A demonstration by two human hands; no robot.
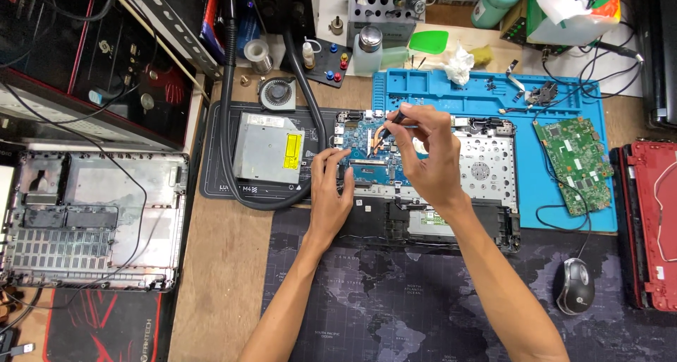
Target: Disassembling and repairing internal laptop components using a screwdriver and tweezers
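Observation:
An opened laptop base [486, 166] lies in the middle of the bench, its blue motherboard [361, 137] exposed. My right hand [429, 159] pinches a thin dark tool [386, 128], tip down on the motherboard near a copper heat pipe. My left hand [330, 192] rests with its fingertips on the motherboard's left edge, holding nothing.
A silver optical drive [268, 148] and a small fan [277, 94] lie to the left. A grey laptop bottom cover [92, 221] sits far left. On the blue mat [465, 94] lies a green circuit board [580, 163]. A mouse [575, 286] and a red laptop shell [652, 221] are at right.

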